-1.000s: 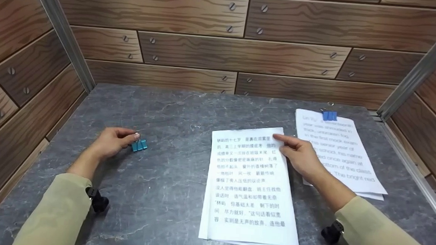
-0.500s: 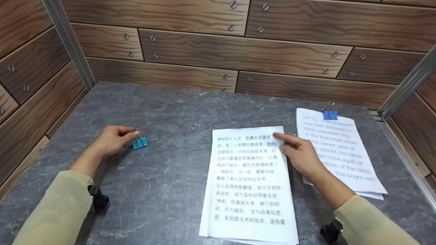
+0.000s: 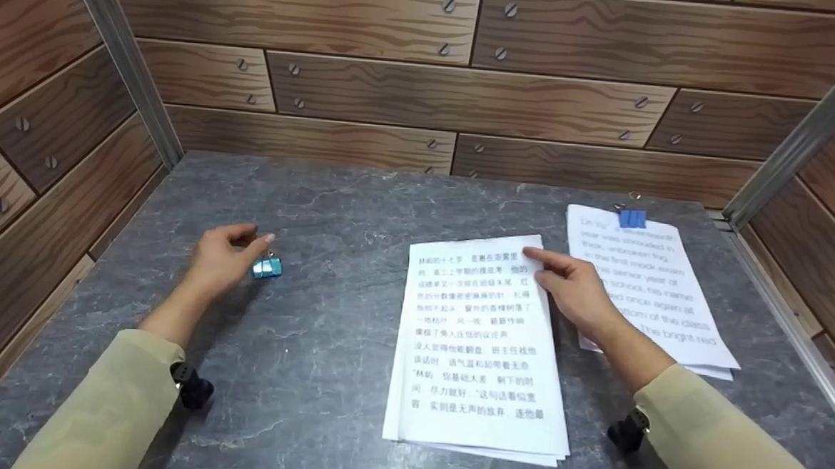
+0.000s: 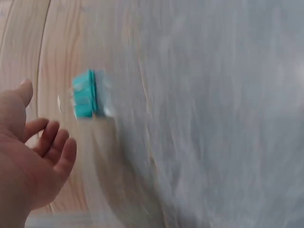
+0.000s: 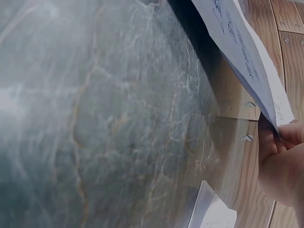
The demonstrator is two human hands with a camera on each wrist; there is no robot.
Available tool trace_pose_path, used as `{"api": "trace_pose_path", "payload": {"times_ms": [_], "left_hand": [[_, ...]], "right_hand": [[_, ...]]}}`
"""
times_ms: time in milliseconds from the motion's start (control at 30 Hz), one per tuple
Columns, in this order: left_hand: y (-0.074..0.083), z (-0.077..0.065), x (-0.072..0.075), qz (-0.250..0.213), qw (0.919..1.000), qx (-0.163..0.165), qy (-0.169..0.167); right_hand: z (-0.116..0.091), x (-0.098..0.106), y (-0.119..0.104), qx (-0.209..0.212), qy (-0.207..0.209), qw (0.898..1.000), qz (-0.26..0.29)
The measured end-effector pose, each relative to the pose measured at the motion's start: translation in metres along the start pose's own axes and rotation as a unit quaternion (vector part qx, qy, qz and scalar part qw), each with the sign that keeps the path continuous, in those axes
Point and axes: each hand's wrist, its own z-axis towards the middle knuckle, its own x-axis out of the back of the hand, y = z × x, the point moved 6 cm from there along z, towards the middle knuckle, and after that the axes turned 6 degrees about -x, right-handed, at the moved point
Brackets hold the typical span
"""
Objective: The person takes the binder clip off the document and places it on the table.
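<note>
A teal binder clip (image 3: pixel 267 267) sits on the left part of the table, its wire handle towards my left hand (image 3: pixel 225 256). In the left wrist view the clip (image 4: pixel 84 95) lies beyond my loosely bent fingers (image 4: pixel 59 147), with a gap between. My right hand (image 3: pixel 575 289) pinches the upper right edge of a stack of paper sheets (image 3: pixel 475 430) printed with Chinese text. The right wrist view shows the thumb over the sheets (image 5: pixel 237 57) and fingers beneath, this edge raised above the table with a dark shadow under it.
To the right lies a second stack of paper (image 3: pixel 651 275) with English text, held at its top by a blue binder clip (image 3: pixel 633 218); my right forearm passes over its lower left. Wood-patterned walls (image 3: pixel 368 92) and metal posts (image 3: pixel 123 62) border the grey marbled table (image 3: pixel 326 344).
My left hand has risen off the teal binder clip's handle and let it go. My right hand keeps its pinch, and the stack of paper has shifted slightly away.
</note>
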Motion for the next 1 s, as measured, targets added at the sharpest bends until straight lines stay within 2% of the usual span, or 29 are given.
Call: {"api": "trace_pose_path", "payload": {"times_ms": [233, 367, 533, 633, 767, 867, 1000], "left_hand": [[0.041, -0.011, -0.020, 0.045, 0.9953, -0.076, 0.040], [0.065, -0.021, -0.038, 0.074, 0.9885, -0.128, 0.032], [0.090, -0.038, -0.065, 0.102, 0.9805, -0.168, 0.002], [0.100, -0.048, -0.083, 0.117, 0.9779, -0.170, -0.032], [0.112, -0.062, -0.104, 0.142, 0.9702, -0.183, -0.071], [0.122, -0.072, -0.120, 0.168, 0.9587, -0.206, -0.101], [0.135, -0.085, -0.142, 0.207, 0.9378, -0.232, -0.154]], "right_hand": [[0.004, 0.000, -0.001, 0.008, 0.003, 0.999, -0.037], [0.004, 0.001, -0.001, 0.012, 0.008, 0.997, -0.074], [-0.005, 0.001, -0.006, 0.004, 0.011, 0.989, -0.146], [-0.017, 0.000, -0.013, 0.007, 0.015, 0.978, -0.210], [-0.036, -0.007, -0.021, 0.047, 0.011, 0.954, -0.295], [-0.053, -0.012, -0.021, 0.079, -0.008, 0.935, -0.345], [-0.073, -0.018, -0.018, 0.090, -0.038, 0.911, -0.400]]}}
